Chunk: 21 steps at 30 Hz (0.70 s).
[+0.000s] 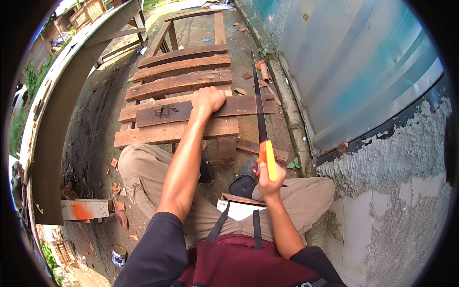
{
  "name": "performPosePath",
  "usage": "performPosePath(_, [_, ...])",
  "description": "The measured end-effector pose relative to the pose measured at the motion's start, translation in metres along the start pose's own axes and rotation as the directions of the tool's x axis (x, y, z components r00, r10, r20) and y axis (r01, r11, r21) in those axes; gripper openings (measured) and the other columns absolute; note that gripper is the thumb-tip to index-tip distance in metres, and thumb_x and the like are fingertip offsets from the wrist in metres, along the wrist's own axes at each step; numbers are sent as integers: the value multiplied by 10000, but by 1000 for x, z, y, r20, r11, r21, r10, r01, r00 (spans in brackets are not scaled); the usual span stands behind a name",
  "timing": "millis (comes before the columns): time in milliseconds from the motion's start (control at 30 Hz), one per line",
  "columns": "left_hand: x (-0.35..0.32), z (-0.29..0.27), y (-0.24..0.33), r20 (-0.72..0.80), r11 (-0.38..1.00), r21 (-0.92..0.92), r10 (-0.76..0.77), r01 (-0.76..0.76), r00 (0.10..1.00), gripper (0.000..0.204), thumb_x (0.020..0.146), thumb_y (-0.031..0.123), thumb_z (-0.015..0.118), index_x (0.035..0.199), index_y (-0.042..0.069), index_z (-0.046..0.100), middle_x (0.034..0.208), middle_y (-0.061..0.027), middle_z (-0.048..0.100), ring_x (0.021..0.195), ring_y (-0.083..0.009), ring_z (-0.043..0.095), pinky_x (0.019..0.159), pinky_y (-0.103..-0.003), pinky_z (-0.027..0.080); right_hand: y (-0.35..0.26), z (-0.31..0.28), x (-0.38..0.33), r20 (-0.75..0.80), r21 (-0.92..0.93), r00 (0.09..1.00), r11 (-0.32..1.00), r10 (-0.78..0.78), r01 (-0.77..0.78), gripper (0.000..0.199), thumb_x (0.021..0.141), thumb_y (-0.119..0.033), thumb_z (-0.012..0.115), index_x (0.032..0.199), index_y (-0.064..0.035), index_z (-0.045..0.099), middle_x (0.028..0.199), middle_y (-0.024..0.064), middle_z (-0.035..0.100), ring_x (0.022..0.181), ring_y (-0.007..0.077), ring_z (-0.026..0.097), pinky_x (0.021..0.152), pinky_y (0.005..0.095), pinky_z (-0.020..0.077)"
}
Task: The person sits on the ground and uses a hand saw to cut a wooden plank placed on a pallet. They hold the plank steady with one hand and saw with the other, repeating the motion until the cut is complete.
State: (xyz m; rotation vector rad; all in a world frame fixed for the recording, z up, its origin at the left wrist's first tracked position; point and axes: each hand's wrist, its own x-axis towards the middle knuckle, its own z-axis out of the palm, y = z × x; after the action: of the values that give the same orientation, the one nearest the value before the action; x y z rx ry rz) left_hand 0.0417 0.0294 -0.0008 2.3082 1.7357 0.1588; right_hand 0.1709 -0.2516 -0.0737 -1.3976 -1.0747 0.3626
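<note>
A dark wooden board (181,111) lies across the slats of a low wooden slatted frame (184,82), its right end jutting past the frame's side. My left hand (208,100) presses down on the board, fingers curled over its far edge. In my right hand (271,181) is a hand saw (260,112) with a yellow and orange handle, gripped in a closed fist. The saw's long dark blade points away from me and crosses the jutting part of the board. Whether its teeth are sunk into the wood I cannot tell.
At the right stand a corrugated metal sheet (349,62) and a rough plastered wall (397,158). A wooden table (76,95) rises on the left. Wood scraps (121,206), a tin can (119,256) and a paint-marked board (86,209) lie on the ground.
</note>
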Motion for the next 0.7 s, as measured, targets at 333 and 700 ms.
performPosePath(333, [-5, 7, -9, 3, 1000, -6, 8, -8, 1000, 551, 905, 336, 386, 1105, -66, 706, 1161, -306, 673, 1155, -428, 629, 1037, -510, 454, 8, -44, -97, 94, -113, 994, 992, -50, 61, 180, 846, -48, 565, 900, 87, 672, 588, 84, 537, 529, 152, 561, 547, 336, 476])
performPosePath(700, [-8, 1, 0, 6, 999, 1, -33, 33, 999, 537, 898, 322, 391, 1100, -39, 734, 1179, -264, 688, 1169, -389, 642, 1031, -477, 469, -24, 34, 68, -81, 14, 995, 999, 49, -48, 215, 864, -81, 654, 692, 7, 559, 532, 129, 513, 452, 211, 517, 470, 359, 403])
